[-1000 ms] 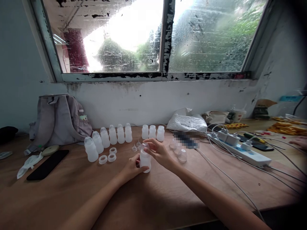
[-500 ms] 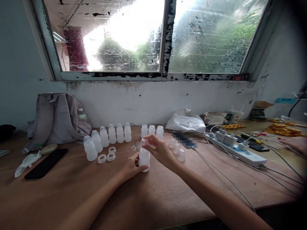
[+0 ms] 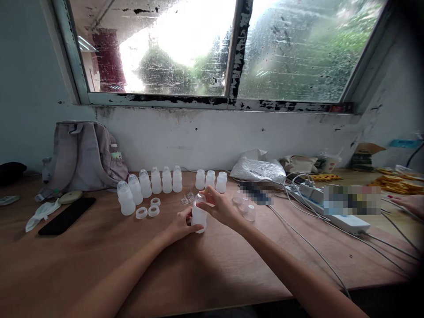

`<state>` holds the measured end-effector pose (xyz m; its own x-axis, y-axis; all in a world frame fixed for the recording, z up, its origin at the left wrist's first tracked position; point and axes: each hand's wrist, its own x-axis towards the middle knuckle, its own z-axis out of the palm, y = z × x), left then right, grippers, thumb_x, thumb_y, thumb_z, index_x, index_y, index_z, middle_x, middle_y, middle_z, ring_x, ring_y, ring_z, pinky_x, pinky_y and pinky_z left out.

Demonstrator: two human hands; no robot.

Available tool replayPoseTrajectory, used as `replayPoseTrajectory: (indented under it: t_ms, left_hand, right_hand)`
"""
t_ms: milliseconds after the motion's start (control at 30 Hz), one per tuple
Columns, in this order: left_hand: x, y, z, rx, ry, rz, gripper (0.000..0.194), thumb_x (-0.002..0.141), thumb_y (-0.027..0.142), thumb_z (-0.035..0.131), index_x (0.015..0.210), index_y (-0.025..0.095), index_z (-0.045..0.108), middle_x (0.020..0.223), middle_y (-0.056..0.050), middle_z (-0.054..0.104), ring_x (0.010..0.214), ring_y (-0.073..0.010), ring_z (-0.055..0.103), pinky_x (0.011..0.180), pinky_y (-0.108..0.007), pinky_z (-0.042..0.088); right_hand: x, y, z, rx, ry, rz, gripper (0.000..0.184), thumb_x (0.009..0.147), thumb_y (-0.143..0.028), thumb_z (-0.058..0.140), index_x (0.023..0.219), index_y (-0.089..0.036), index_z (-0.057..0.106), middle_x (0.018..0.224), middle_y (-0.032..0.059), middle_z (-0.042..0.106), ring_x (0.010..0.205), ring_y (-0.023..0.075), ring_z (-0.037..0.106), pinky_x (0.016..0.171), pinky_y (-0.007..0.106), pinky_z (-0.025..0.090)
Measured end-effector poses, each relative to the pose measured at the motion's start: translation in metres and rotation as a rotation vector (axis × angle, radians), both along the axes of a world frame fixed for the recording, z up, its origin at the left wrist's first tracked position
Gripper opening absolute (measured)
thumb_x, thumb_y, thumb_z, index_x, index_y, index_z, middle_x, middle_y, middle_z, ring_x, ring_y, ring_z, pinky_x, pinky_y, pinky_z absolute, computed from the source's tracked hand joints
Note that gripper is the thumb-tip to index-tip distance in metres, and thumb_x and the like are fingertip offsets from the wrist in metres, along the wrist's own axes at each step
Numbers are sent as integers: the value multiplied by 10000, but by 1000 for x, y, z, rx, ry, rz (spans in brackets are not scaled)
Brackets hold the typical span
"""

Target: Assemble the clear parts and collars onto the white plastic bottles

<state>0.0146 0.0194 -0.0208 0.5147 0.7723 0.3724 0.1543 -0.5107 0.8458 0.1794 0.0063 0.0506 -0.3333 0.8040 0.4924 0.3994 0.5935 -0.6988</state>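
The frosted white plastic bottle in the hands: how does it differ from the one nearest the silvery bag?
The held bottle wears a clear dome cap; the bottle nearest the silvery bag has none. The left hand grips the held bottle; the other stands farther back, near the wall. Both are frosted white and upright.

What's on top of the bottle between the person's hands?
A clear domed cap, held by the right hand, tops the baby bottle. That hand covers part of its lower edge, so whether it is fully seated cannot be seen.
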Motion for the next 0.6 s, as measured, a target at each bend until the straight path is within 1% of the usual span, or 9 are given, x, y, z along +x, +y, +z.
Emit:
replayPoseTrajectory:
  t_ms: [167, 233, 300, 367, 433, 533, 600]
  left_hand:
    - [-4, -5, 2, 20, 104, 45, 392, 690, 369, 612, 1010, 169, 507, 883, -30, 592, 785, -164, 553, 701, -272, 443]
    - [-6, -8, 4, 69, 173, 68, 347, 731, 374, 565, 1008, 173, 510, 884, -29, 591, 782, -164, 551, 700, -273, 442]
    - [-9, -11, 5, 151, 234, 124, 333, 771, 372, 514, 1041, 178, 501, 944, -45, 583, 839, -179, 543, 735, -288, 439]
    - [-13, -10, 6, 266, 295, 203, 350, 806, 366, 461, 1109, 190, 468, 1042, -63, 559, 947, -197, 513, 809, -314, 418]
    - [-19, -6, 6, 394, 373, 300, 370, 833, 364, 410, 1165, 201, 427, 1104, -68, 533, 1028, -204, 472, 873, -342, 382]
    - [-32, 6, 2, 539, 541, 493, 370, 838, 351, 387, 1170, 191, 424, 1133, -82, 516, 1064, -219, 444, 911, -386, 339]
    - [-42, 16, -2, 576, 669, 636, 385, 822, 333, 408, 1170, 168, 428, 1160, -104, 498, 1082, -238, 427, 928, -419, 304]
  right_hand:
    - [2, 1, -1, 1, -16, 60, 249, 743, -379, 559, 878, -212, 434, 943, 42, 577, 850, 157, 571, 724, 298, 477]
    - [4, 6, 1, 18, -59, 50, 261, 755, -384, 540, 926, -213, 443, 923, 39, 573, 823, 149, 571, 709, 293, 479]
    - [7, 18, 8, 33, -147, 17, 281, 753, -395, 536, 953, -210, 466, 882, 36, 572, 757, 143, 570, 651, 279, 480]
    - [10, 35, 19, 55, -226, -16, 269, 732, -398, 557, 909, -200, 508, 831, 31, 578, 697, 139, 564, 591, 260, 467]
    - [10, 56, 33, 101, -220, -61, 227, 715, -364, 581, 857, -193, 535, 813, 24, 588, 698, 137, 563, 599, 251, 457]
    - [1, 90, 50, 224, -123, -280, 217, 709, -292, 593, 888, -184, 533, 829, 29, 595, 700, 132, 559, 634, 255, 445]
    - [-9, 113, 55, 255, -118, -354, 240, 714, -261, 590, 928, -176, 522, 883, 44, 593, 713, 129, 558, 648, 252, 439]
